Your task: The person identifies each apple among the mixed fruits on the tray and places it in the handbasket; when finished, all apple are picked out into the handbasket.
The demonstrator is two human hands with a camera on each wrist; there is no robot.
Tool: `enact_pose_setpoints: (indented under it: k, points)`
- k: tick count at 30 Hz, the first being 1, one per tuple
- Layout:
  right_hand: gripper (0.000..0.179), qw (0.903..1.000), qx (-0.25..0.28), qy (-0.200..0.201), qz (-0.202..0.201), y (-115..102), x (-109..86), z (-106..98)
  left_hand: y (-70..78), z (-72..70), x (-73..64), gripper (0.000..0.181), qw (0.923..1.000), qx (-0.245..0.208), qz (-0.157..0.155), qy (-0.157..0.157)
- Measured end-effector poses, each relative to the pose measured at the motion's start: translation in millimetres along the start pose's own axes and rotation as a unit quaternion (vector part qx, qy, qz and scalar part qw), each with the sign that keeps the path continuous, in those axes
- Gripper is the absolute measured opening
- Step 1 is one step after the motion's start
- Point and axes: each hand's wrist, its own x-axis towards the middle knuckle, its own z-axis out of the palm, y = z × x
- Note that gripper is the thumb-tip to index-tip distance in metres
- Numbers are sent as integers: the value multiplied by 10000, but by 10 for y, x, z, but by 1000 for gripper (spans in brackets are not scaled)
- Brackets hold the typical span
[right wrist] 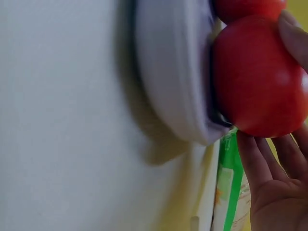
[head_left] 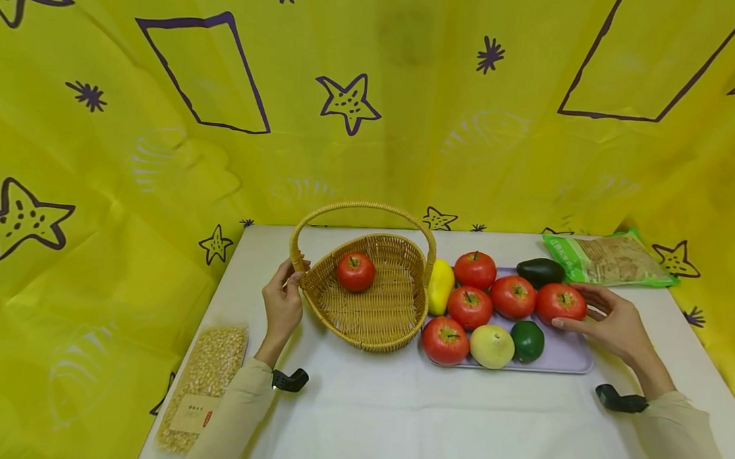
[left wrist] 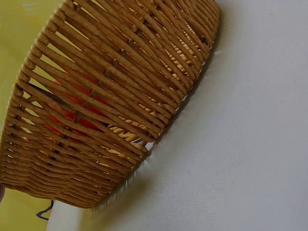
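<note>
My left hand [head_left: 282, 306] grips the left end of a wicker basket [head_left: 370, 327], where the tall handle meets the rim. One red apple [head_left: 356, 272] lies inside; in the left wrist view it shows red through the weave of the basket [left wrist: 120, 62]. My right hand [head_left: 616, 326] holds another red apple [head_left: 561, 304] at the right of a lilac tray [head_left: 566, 354], thumb on the near side and fingers behind. The right wrist view shows this apple [right wrist: 260, 77] between the thumb and fingers of the right hand [right wrist: 281, 192], close against the tray's rim.
Several more red apples [head_left: 514, 297], a yellow mango [head_left: 441, 287], a pale yellow lemon [head_left: 492, 346], a green lime [head_left: 528, 341] and a dark avocado [head_left: 541, 271] crowd the tray. Behind it lies a green-edged bag [head_left: 616, 258]. A packet of corn kernels [head_left: 211, 366] lies at left.
</note>
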Motion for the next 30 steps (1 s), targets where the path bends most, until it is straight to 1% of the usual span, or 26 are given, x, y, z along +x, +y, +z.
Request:
enact_pose_setpoints:
  k: [3, 5, 8, 11, 14, 16, 18, 20, 22, 23, 25, 26, 27, 29, 30]
  points:
    - [76, 10000, 70, -29, 46, -18, 4, -22, -111, -11, -2, 28, 9999, -84, -51, -22]
    - [79, 9999, 125, -42, 94, -36, -1, -43, -158, -20, -5, 28, 9999, -109, -47, -53]
    - [80, 9995, 177, -2, 246, -86, -18, -84, -189, -27, -9, 29, 9998, -145, -57, -118]
    - [76, 9990, 279, 69, 347, -173, -30, -134, -184, -31, -13, 29, 9996, -179, -117, -183]
    - [73, 9979, 519, 104, 376, -281, -15, -181, -177, -34, -15, 30, 9995, -194, -158, -204]
    - [73, 9967, 742, 75, 325, -359, 2, -204, -175, -34, -15, 29, 9996, -156, -153, -180]
    - [73, 9931, 1137, 16, 275, -433, 27, -209, -173, -28, -13, 28, 9998, -87, -108, -129]
    - [73, 9886, 1487, -77, 228, -513, 49, -201, -149, -17, -11, 28, 9999, -17, -78, -69]
    - [72, 9865, 1621, -151, 173, -595, 71, -183, -97, -6, -7, 28, 10000, 27, -34, -13]
    - [73, 9872, 1583, -148, 120, -636, 85, -166, -50, -2, -2, 28, 10000, 27, -25, -4]
    - [72, 9914, 1305, -123, 15, -728, 111, -131, 44, 0, 3, 28, 10000, -16, -25, -15]
    - [72, 9936, 1122, -94, -83, -775, 124, -111, 91, -1, 7, 27, 10000, -37, -21, -30]
    - [72, 9940, 1073, -80, -189, -820, 141, -84, 130, -3, 10, 27, 10000, -53, -19, -46]
    - [73, 9930, 1118, -18, -382, -911, 172, -26, 186, -6, 12, 27, 9999, -83, -7, -71]
    - [72, 9909, 1247, -9, -511, -956, 189, 4, 191, -6, 11, 27, 9999, -100, 0, -70]
